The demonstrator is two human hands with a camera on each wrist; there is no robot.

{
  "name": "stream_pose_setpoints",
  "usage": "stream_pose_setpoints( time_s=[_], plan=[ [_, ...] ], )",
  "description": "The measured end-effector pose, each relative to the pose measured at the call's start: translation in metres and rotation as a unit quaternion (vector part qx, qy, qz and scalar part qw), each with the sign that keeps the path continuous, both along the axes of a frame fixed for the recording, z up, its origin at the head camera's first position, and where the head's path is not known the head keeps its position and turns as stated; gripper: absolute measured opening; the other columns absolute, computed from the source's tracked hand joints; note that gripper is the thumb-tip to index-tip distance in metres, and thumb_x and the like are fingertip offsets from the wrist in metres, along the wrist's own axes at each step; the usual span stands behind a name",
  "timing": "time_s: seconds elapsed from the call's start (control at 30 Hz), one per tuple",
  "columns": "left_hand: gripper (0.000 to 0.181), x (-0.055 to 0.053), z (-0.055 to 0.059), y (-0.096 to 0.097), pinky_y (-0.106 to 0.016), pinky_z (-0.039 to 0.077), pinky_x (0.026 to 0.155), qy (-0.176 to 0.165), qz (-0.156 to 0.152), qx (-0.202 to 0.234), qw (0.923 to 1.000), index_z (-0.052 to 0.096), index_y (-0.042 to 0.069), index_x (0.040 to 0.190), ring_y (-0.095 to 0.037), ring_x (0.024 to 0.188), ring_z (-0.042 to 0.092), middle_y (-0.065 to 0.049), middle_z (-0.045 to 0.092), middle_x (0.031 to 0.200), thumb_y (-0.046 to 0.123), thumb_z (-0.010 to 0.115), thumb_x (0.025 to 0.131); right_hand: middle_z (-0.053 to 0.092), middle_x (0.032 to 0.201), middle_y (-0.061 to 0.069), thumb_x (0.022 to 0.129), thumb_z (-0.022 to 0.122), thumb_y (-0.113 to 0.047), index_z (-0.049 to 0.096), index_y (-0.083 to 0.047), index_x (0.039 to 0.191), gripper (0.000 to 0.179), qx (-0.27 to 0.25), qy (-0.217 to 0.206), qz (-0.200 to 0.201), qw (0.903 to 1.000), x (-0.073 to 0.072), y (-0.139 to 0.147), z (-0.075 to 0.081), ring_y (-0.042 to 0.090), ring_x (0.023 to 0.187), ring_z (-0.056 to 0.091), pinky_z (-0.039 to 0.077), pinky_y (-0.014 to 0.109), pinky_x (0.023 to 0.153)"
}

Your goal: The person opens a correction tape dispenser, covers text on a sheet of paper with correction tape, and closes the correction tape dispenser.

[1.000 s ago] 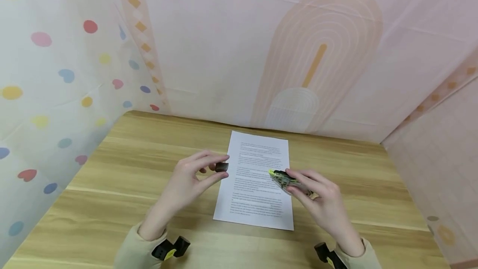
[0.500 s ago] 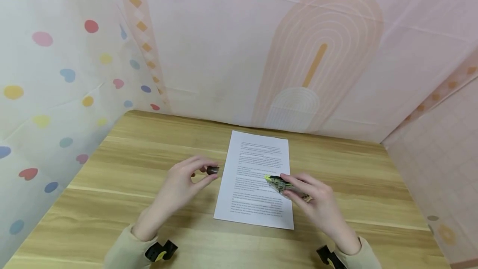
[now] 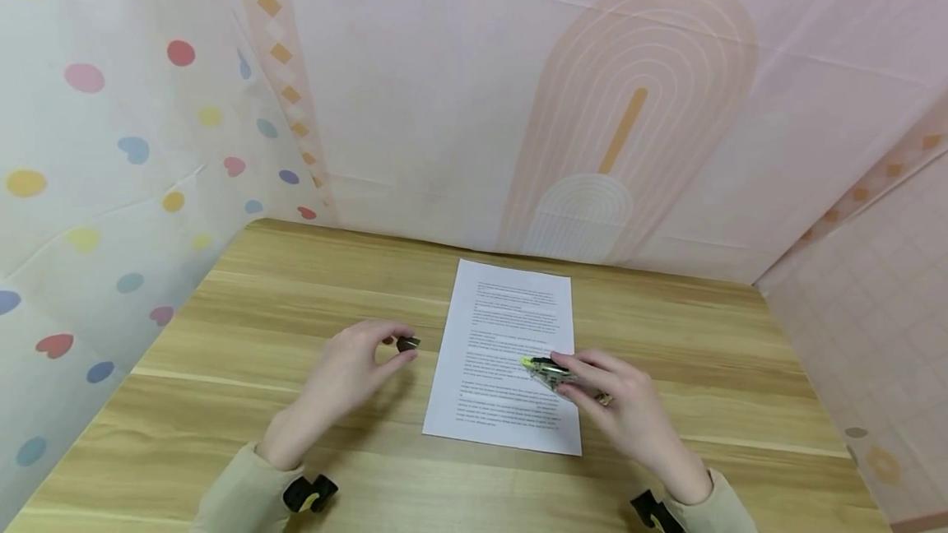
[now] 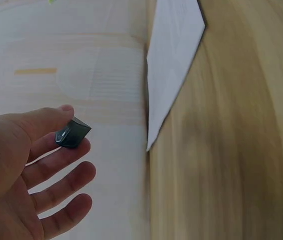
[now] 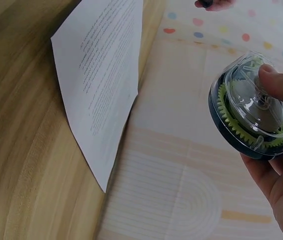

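Between the thumb and index finger of my left hand (image 3: 351,368) is a small dark cap (image 4: 73,134), held above the table left of the paper. The other fingers of that hand spread loosely in the left wrist view. My right hand (image 3: 629,414) grips a correction tape dispenser (image 5: 251,112) with a clear shell, a dark base and green gear wheels inside. Its yellow-green tip (image 3: 527,361) points left over the printed sheet of paper (image 3: 511,311). The cap and the dispenser are apart.
The sheet lies flat on a wooden table (image 3: 696,336). A patterned cloth (image 3: 415,105) hangs behind the table and along both sides. Each wrist wears a black camera mount (image 3: 309,493).
My left hand has moved left and slightly nearer with the cap, off the paper's edge. My right hand has shifted a little left and nearer with the dispenser. The paper stays put.
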State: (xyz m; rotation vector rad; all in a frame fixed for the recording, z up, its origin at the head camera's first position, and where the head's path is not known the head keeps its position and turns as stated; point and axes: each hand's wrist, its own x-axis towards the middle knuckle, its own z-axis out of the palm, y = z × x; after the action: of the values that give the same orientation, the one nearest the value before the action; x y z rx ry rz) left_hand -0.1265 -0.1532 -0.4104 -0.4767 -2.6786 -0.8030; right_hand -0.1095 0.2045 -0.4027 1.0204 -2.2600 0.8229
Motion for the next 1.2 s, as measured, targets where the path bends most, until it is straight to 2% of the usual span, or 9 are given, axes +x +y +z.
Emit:
stream_pose_setpoints(
  time_s=[0.2, 0.33, 0.47, 0.57, 0.8, 1.2],
  plan=[
    [0.015, -0.004, -0.007, -0.006, -0.036, 0.059, 0.074, -0.026, -0.003, -0.023, 0.9994, 0.08, 0.016, 0.105, -0.019, 0.091, 0.073, 0.001, 0.082, 0.103, 0.018, 0.083, 0.09, 0.077, 0.098, 0.001, 0.081, 0.086, -0.005, 0.079, -0.009, 0.121, 0.041, 0.011, -0.005, 0.0, 0.9999, 0.0, 0.0, -0.001, 0.003, 0.072, 0.061, 0.046, 0.01, 0.063],
    [0.016, -0.007, -0.011, -0.01, -0.04, 0.062, 0.075, -0.054, -0.01, -0.047, 0.9974, 0.08, 0.015, 0.106, -0.022, 0.094, 0.074, -0.002, 0.082, 0.109, 0.016, 0.081, 0.09, 0.078, 0.099, 0.001, 0.076, 0.087, 0.0, 0.078, -0.009, 0.121, 0.047, 0.023, -0.015, 0.0, 0.9996, 0.001, 0.0, -0.002, 0.002, 0.073, 0.06, 0.046, 0.009, 0.063],
    [0.015, -0.009, -0.013, -0.014, -0.045, 0.062, 0.076, -0.074, -0.015, -0.069, 0.9948, 0.081, 0.015, 0.105, -0.024, 0.096, 0.074, -0.002, 0.082, 0.106, 0.017, 0.08, 0.09, 0.078, 0.099, 0.0, 0.076, 0.087, 0.0, 0.078, -0.01, 0.122, 0.048, 0.027, -0.022, 0.003, 0.9994, 0.002, 0.0, -0.003, 0.001, 0.073, 0.059, 0.045, 0.008, 0.063],
    [0.015, -0.011, -0.015, -0.016, -0.046, 0.062, 0.077, -0.074, -0.02, -0.081, 0.9937, 0.081, 0.014, 0.105, -0.026, 0.098, 0.074, -0.001, 0.082, 0.105, 0.017, 0.08, 0.09, 0.077, 0.099, 0.0, 0.077, 0.087, 0.001, 0.078, -0.01, 0.123, 0.048, 0.026, -0.026, 0.006, 0.9993, 0.002, -0.001, -0.004, 0.0, 0.073, 0.058, 0.044, 0.008, 0.063],
    [0.016, -0.016, -0.02, -0.022, -0.041, 0.061, 0.07, -0.069, -0.031, -0.11, 0.9911, 0.08, 0.012, 0.104, -0.024, 0.094, 0.073, -0.002, 0.082, 0.104, 0.018, 0.082, 0.089, 0.077, 0.101, -0.001, 0.078, 0.087, -0.002, 0.078, -0.011, 0.123, 0.047, 0.038, -0.029, 0.0, 0.9989, 0.003, -0.002, -0.005, 0.0, 0.074, 0.059, 0.045, 0.008, 0.064],
    [0.014, -0.022, -0.024, -0.025, -0.04, 0.06, 0.066, -0.069, -0.039, -0.127, 0.9887, 0.081, 0.013, 0.103, -0.025, 0.09, 0.073, -0.002, 0.082, 0.101, 0.017, 0.082, 0.09, 0.076, 0.097, -0.002, 0.079, 0.087, -0.002, 0.079, -0.009, 0.121, 0.044, 0.043, -0.033, 0.009, 0.9985, 0.001, -0.005, -0.007, -0.002, 0.072, 0.055, 0.042, 0.006, 0.062]
  ],
)
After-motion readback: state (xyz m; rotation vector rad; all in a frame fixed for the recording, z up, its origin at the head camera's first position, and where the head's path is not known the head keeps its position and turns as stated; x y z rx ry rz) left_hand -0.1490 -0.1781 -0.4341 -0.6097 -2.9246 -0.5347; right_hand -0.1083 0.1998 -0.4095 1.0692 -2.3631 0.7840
